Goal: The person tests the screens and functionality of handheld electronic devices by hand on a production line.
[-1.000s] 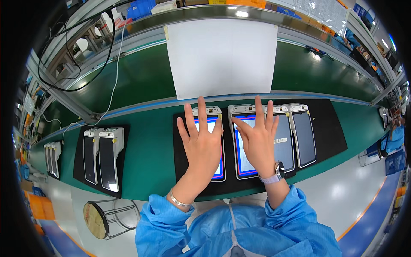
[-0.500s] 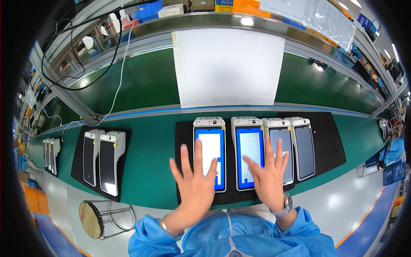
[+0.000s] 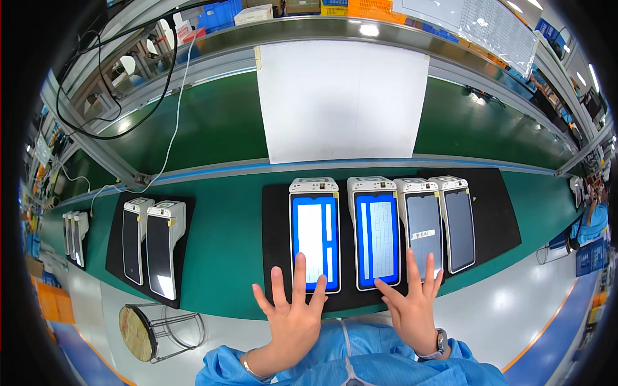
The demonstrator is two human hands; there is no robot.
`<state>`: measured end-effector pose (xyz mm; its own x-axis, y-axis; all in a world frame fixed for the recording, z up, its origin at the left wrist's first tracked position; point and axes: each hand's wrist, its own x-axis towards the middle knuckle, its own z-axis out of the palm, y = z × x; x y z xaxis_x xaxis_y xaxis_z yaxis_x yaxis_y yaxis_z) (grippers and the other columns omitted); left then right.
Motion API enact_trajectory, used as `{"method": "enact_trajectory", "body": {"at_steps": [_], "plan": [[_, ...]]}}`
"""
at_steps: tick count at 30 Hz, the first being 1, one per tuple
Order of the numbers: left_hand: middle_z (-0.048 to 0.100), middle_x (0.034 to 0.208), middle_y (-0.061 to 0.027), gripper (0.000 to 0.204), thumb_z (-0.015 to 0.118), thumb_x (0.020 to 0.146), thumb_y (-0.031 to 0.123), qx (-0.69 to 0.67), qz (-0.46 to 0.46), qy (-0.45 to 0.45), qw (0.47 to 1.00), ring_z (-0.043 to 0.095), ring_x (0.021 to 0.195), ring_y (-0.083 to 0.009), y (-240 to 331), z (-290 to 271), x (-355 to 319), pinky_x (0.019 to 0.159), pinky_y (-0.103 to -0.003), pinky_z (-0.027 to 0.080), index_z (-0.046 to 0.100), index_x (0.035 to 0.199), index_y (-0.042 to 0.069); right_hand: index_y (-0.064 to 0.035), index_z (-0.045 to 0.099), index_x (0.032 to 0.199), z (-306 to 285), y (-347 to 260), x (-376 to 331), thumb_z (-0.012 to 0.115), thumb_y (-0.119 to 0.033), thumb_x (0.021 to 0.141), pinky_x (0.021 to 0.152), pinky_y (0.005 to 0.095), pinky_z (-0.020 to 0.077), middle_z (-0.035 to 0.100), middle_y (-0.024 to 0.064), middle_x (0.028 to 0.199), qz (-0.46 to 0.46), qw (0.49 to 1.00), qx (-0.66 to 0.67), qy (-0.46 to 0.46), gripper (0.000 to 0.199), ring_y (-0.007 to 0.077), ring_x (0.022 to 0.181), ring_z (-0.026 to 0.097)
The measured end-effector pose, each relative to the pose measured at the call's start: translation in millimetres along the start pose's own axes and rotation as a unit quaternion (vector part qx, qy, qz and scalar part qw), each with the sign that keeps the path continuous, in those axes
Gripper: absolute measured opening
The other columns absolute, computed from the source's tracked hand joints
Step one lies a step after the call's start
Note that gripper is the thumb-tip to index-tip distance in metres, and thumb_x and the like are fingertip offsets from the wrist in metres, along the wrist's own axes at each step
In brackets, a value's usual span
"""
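Observation:
Two white touchscreen terminals lie side by side with lit screens. The left terminal [image 3: 313,225] shows white areas crossed by blue bands; the right terminal [image 3: 380,231] shows a white grid with a blue border and a blue stripe. My left hand [image 3: 293,321] has its fingers spread, the index fingertip at the lower part of the left terminal's screen. Fingers apart, my right hand [image 3: 415,315] puts its index fingertip at the bottom edge of the right terminal's screen. Its other fingers reach over the lower end of a dark-screened terminal [image 3: 421,212] with a small white label.
Another dark-screened terminal [image 3: 458,225] lies at the right on the black mat [image 3: 492,219]. Two more terminals [image 3: 164,244] rest on a left-hand mat. A white sheet [image 3: 341,103] stands behind the green bench [image 3: 222,238]. A round stool [image 3: 136,331] is at lower left.
Both hands have slid toward me, down the two lit screens. A blue band now runs down the left screen's right part, and a blue stripe down the right screen's left part.

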<state>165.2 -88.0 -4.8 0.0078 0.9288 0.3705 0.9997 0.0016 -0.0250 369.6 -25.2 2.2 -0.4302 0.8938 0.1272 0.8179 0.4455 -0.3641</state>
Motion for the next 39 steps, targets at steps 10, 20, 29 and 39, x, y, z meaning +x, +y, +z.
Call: {"method": "enact_trajectory", "body": {"at_steps": [10,20,29,39], "plan": [[0.024,0.153,-0.0203,0.032,0.071,0.078,0.014,0.003,-0.062,0.051,0.997,0.011,0.140,-0.0494,-25,17,101,0.105,-0.070,0.008,0.069,0.109,0.018,-0.0243,0.072,0.109,9,12,105,0.066,-0.016,0.086,0.107,0.0694,0.0078,0.021,0.0176,0.155,-0.010,0.986,-0.032,0.161,0.025,0.0442,0.143,0.009],[0.027,0.152,-0.0224,0.037,0.075,0.074,0.016,-0.020,-0.040,-0.009,0.999,0.009,0.140,-0.0500,-2,1,-5,0.105,-0.070,0.005,0.069,0.109,0.023,-0.0252,0.070,0.113,1,10,7,0.066,-0.014,0.085,0.105,0.0719,0.0035,0.021,0.0200,0.154,-0.008,0.999,-0.001,0.043,0.030,0.0483,0.142,0.006],[0.025,0.152,-0.0213,0.031,0.073,0.076,0.014,0.009,-0.067,0.030,0.997,0.011,0.140,-0.0506,-17,6,56,0.104,-0.072,0.008,0.071,0.106,0.020,-0.0239,0.070,0.112,11,22,69,0.064,-0.017,0.088,0.105,0.0718,0.0075,0.024,0.0188,0.153,0.005,0.989,-0.016,0.149,0.026,0.0467,0.142,0.010],[0.024,0.154,-0.0181,0.027,0.069,0.082,0.017,-0.017,-0.085,-0.004,0.996,0.008,0.140,-0.0500,-27,-2,58,0.103,-0.073,0.006,0.071,0.109,0.021,-0.0245,0.069,0.114,8,21,62,0.061,-0.016,0.089,0.105,0.0715,0.0050,0.022,0.0170,0.155,-0.012,0.992,-0.029,0.119,0.028,0.0459,0.142,0.009]]}}
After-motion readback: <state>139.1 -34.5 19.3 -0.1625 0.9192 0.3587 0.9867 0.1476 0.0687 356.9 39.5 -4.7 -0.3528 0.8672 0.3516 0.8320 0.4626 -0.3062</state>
